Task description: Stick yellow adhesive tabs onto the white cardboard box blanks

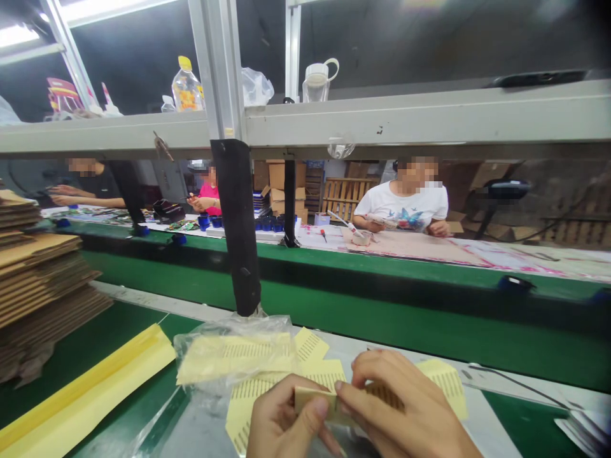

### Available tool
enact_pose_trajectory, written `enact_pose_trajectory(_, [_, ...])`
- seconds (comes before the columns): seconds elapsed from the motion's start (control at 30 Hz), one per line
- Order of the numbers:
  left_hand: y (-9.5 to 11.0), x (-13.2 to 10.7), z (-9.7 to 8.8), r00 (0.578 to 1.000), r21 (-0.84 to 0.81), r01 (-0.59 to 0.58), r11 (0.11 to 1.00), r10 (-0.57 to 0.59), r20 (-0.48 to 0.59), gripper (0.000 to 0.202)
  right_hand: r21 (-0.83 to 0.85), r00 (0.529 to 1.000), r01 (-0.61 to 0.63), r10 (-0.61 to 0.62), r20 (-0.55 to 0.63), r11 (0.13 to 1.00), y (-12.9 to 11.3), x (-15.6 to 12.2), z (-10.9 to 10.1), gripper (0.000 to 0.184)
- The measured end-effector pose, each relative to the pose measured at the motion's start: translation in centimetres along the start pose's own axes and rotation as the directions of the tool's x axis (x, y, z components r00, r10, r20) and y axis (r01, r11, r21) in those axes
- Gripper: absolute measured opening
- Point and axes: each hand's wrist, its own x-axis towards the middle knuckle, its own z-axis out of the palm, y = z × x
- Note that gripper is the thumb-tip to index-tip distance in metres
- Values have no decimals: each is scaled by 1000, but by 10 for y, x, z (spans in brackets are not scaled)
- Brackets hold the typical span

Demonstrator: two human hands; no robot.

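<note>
Left hand (281, 420) and right hand (405, 404) pinch a card (302, 398) (seemingly being folded), nearer than the bag (258, 324) and to its right; the next move likely calls for fingertip pressure.

We count one left hand (286, 420) and one right hand (410, 404), with at least one yellow slip (301, 397) between their fingers (353, 399). Around the fingers we see at least four loose printed sheets (446, 385), overlapping too much for an exact number. Just beyond the left fingers lies one clear bag (224, 327); farther left, one long yellow sheet (95, 397) and one cardboard stack (42, 273). Well beyond the fingers we count three people (401, 210), one yellow-capped bottle (185, 90) and one lidded cup (316, 88).
</note>
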Motion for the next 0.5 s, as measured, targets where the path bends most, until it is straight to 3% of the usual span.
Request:
enact_pose_trajectory(0.13, [1, 3, -3, 992, -117, 112, 987, -103, 75, 43, -104, 991, 137, -136, 12, 985, -2, 0, -2, 19])
enact_pose_trajectory(0.27, [-1, 5, -3, 985, -160, 138, 977, -119, 126, 42, -58, 994, 105, -105, -11, 993, -7, 3, 2, 20])
enact_pose_trajectory(0.33, [0, 6, -3, 990, -163, 108, 981, -91, 109, 41, 64, 999, 22, -19, -39, 998, -8, 3, -1, 14])
enact_pose_trajectory(0.4, [2, 6, -6, 995, -176, 78, 981, -65, 77, 36, 171, 983, -146, 162, -86, 974, -3, 1, -13, 11])
enact_pose_trajectory(0.5, [4, 3, -15, 986, -196, 114, 974, -86, 144, 32, 153, 898, -347, 375, -231, 925, 17, -8, -40, 11])
